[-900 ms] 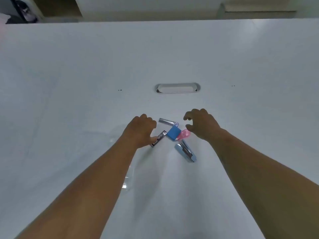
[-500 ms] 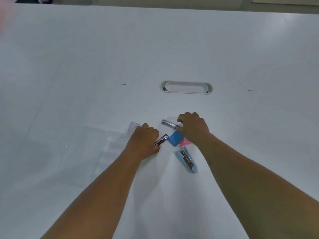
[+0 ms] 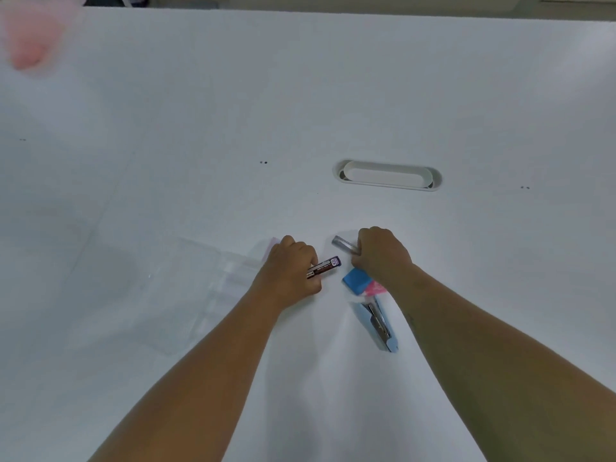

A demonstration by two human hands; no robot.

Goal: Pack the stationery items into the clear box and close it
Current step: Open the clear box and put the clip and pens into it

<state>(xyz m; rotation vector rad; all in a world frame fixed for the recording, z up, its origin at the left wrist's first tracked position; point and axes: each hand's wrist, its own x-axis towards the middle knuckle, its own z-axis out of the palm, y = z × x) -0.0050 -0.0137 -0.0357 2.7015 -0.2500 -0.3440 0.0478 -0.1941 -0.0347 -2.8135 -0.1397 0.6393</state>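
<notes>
Clear box (image 3: 200, 288) lies flat on the white table (image 3: 166, 128), left of both hands, hard to make out against the surface; its near edges show faintly and part of it runs under the left forearm. Small pale pink piece (image 3: 272, 245) peeks out just behind the left hand, at the box's right end; can't tell what it is. Left hand (image 3: 290, 271) is curled shut on a dark lead tube (image 3: 325, 266), gripped at its near end, labelled end sticking out to the right and tilted up. Right hand (image 3: 381, 256) is knuckles-up, fingers closed around a grey pen-like tube (image 3: 343, 243) whose free end points left; rest of it hidden under the hand. Blue eraser (image 3: 356, 281) sits on the table just below the right hand, touching or partly under the wrist. Pink item (image 3: 375, 288) lies right beside the eraser, mostly covered by the wrist, type unclear. Blue stapler (image 3: 378, 323) lies on the table nearer the person, beside the right forearm, long axis angled down-right, metal top showing. Items are all outside the box, clustered between the two hands. Oval cable slot (image 3: 386, 175) is set into the table farther back, well apart from the items. Blurred pink smudge (image 3: 26, 41) at top left corner, unidentifiable.
</notes>
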